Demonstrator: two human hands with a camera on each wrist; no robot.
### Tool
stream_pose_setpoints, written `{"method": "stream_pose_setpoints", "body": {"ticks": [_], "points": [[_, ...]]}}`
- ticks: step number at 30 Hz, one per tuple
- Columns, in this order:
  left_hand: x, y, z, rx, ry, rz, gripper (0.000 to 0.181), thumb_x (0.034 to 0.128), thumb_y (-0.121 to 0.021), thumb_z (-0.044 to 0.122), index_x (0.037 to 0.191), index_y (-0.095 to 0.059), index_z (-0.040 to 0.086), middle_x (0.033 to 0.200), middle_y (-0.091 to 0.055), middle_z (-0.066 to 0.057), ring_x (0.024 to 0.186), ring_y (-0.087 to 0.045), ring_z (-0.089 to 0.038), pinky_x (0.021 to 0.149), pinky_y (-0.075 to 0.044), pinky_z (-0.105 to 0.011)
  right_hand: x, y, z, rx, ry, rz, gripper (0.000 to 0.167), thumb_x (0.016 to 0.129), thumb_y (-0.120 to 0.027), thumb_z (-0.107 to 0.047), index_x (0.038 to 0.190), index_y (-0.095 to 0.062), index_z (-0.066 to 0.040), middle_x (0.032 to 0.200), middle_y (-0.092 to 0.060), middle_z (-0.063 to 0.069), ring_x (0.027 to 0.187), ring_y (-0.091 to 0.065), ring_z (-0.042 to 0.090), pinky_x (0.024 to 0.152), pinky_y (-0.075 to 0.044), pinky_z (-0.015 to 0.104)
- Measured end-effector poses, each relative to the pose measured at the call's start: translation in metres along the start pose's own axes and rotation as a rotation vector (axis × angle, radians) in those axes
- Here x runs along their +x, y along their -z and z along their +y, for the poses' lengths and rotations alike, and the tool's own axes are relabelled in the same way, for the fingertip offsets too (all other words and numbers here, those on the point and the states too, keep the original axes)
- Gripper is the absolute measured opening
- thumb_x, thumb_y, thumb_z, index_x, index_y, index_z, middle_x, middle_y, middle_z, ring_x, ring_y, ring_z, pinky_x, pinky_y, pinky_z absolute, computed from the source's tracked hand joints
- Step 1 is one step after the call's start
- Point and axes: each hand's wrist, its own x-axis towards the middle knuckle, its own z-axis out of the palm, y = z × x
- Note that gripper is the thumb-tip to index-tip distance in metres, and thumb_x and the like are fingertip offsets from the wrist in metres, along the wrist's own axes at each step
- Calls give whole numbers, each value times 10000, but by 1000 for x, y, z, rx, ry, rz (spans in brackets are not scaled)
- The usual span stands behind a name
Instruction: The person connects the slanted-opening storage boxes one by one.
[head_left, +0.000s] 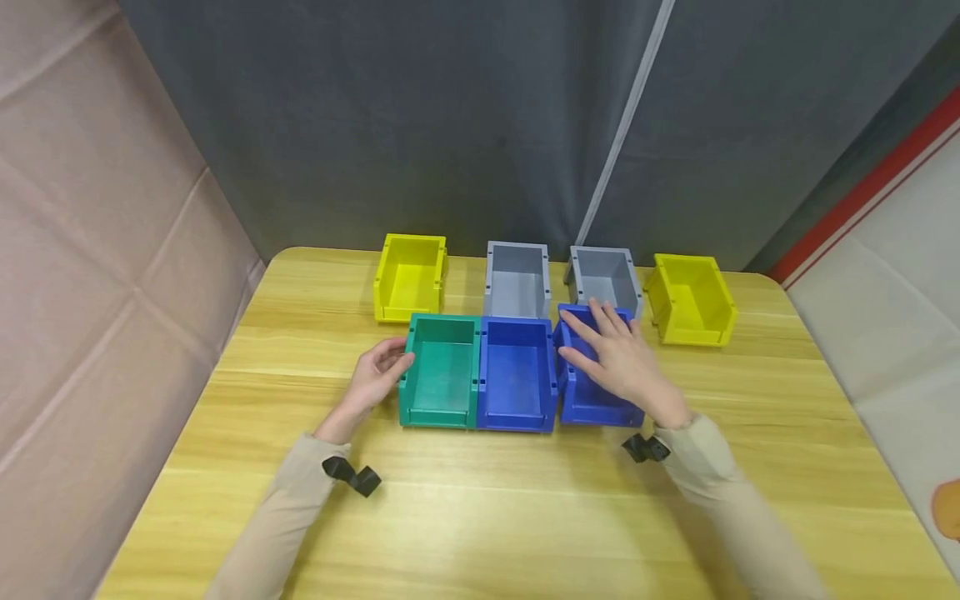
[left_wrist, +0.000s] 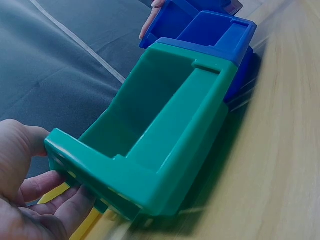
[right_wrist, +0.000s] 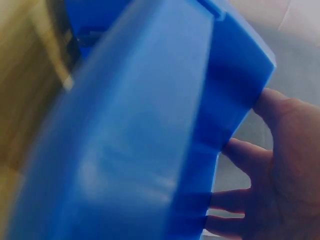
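Observation:
A green bin (head_left: pixel 441 371) stands on the table with a blue bin (head_left: pixel 517 375) against its right side. My left hand (head_left: pixel 377 372) is at the green bin's left wall, thumb by the rim and fingers curled under it in the left wrist view. A second blue bin (head_left: pixel 596 404) sits slightly turned, with a narrow gap between it and the middle bin. Over this one my right hand (head_left: pixel 618 360) spreads its fairly straight fingers, and the fingertips touch its rim in the right wrist view. My hand hides part of that bin's inside.
Two grey bins (head_left: pixel 517 279) (head_left: pixel 606 275) stand behind the blue ones, near the table's back edge. One yellow bin (head_left: pixel 410 279) is at back left, another yellow bin (head_left: pixel 690 300) at back right. A dark curtain (head_left: pixel 390 125) hangs behind the wooden table (head_left: pixel 480 517).

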Motion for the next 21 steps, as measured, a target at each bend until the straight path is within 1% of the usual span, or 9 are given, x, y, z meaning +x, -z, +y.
{"method": "stream_pose_setpoints", "body": {"ticks": [5,12,15,21], "points": [[-1,0,0,-9,7,-7,428,948,-558,130,1318,-449,-55,1256,-511,-257,1122,-518,-310,792,-457,-169,1,3,-1,-30,10,-20,657,937,-411,-569,1481,-295,-219,1516,-162,247,1366,-142,458,1020,-147,678],[0,1,-1,-10,8,-10,430,947,-560,132,1320,-450,-50,1254,-516,-255,1110,-525,-309,773,-466,-176,1,3,-2,-34,9,-33,646,947,-416,-543,1484,-283,-208,1519,-145,247,1367,-133,459,1020,-149,677],[1,2,0,-9,6,-12,431,947,-560,132,1320,-448,-53,1257,-515,-259,1102,-529,-303,764,-467,-175,2,5,1,6,37,-46,645,945,-456,-508,1482,-287,-192,1517,-128,258,1364,-120,473,1014,-132,689],[1,1,1,-22,-5,-7,426,947,-554,112,1318,-445,-67,1254,-511,-272,1095,-535,-309,761,-471,-172,-1,12,10,149,126,-90,678,915,-567,-428,1475,-307,-148,1533,-82,238,1370,-42,480,988,-66,728]]}}
